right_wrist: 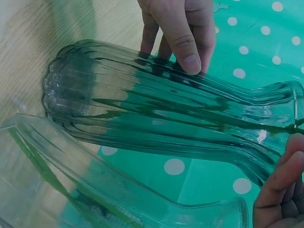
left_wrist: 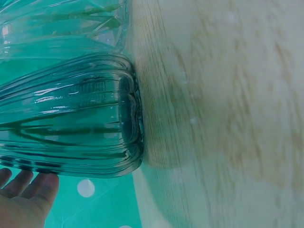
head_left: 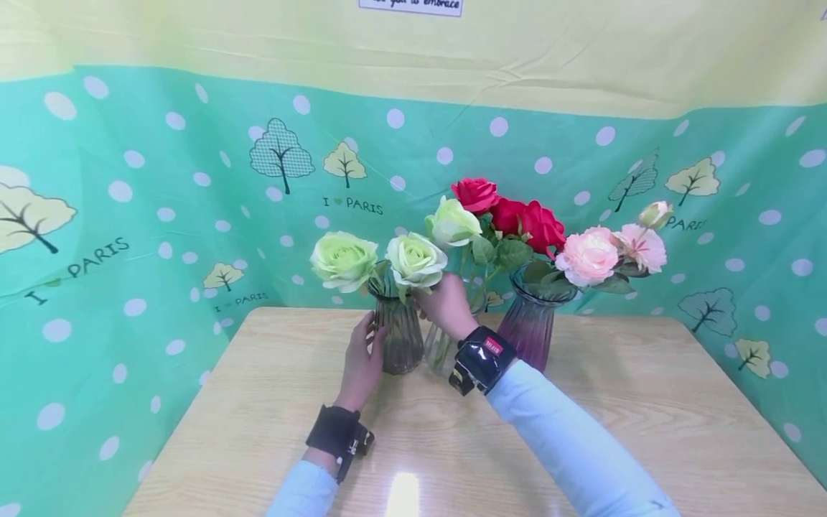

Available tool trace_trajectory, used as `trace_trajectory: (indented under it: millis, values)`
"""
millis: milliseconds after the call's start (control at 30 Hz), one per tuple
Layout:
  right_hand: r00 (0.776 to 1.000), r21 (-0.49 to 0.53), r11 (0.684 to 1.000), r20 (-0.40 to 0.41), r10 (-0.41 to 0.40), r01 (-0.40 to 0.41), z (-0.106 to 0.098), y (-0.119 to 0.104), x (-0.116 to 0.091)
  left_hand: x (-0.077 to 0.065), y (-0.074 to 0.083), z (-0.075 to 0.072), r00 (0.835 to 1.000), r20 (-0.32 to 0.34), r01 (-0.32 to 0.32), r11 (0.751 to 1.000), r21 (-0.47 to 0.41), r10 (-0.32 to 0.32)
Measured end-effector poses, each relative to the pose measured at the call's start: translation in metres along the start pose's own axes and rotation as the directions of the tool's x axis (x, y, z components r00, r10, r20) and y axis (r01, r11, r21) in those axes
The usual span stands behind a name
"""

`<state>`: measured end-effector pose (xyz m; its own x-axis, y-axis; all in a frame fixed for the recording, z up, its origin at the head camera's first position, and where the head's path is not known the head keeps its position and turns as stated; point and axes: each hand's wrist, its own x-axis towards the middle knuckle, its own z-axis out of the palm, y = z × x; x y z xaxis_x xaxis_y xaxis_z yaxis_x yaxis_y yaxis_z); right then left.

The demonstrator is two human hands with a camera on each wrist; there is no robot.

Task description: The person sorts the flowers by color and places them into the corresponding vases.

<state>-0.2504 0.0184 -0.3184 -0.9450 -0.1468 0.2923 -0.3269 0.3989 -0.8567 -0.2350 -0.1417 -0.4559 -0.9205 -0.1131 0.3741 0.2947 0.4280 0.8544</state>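
Note:
A grey ribbed glass vase (head_left: 402,337) stands upright on the table, its green stems showing through the glass. My left hand (head_left: 363,352) holds its left side, thumb in front and fingers behind; the left wrist view shows the fingertips (left_wrist: 45,183) against the glass. At the vase mouth, my right hand (head_left: 447,305) has curled fingers around the stem just below a pale green rose (head_left: 416,260); the right wrist view shows these fingers (right_wrist: 280,190) beside the rim. Another pale green rose (head_left: 344,261) leans out to the left. The pinch itself is partly hidden.
Just right stands a clear glass vase (right_wrist: 42,142) with green stems, partly behind my right hand. Red roses (head_left: 543,226) and a third green rose (head_left: 452,221) rise above it. Farther right, a purple-tinted vase (head_left: 530,327) stands below pink flowers (head_left: 588,256). A patterned cloth (head_left: 194,251) hangs behind the table.

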Motion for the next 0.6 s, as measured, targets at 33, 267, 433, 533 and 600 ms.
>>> trace_trajectory:
  millis: [33, 267, 433, 533, 600]
  values:
    - [1.000, 0.007, 1.000, -0.011, 0.007, -0.007, -0.001, 0.001, -0.001, 0.000, 0.000, 0.000, 1.000, 0.000, 0.003, 1.000, 0.000, -0.003]
    - [0.994, -0.024, 0.995, -0.063, 0.091, -0.093, -0.006, 0.005, -0.004, -0.001, -0.001, 0.001, 1.000, -0.007, -0.018, 1.000, -0.007, 0.018]
    - [0.990, 0.013, 0.991, -0.041, 0.134, -0.134, -0.013, 0.008, -0.011, -0.001, -0.002, 0.000, 1.000, -0.005, 0.000, 1.000, 0.002, 0.000]
    - [0.991, 0.035, 0.991, -0.029, 0.129, -0.128, -0.020, 0.010, -0.020, -0.003, -0.002, -0.001, 1.000, 0.005, 0.020, 1.000, 0.017, -0.020]
    - [0.992, 0.035, 0.991, -0.024, 0.128, -0.127, -0.027, 0.012, -0.029, -0.006, -0.001, -0.001, 0.999, 0.018, 0.040, 0.998, 0.039, -0.040]
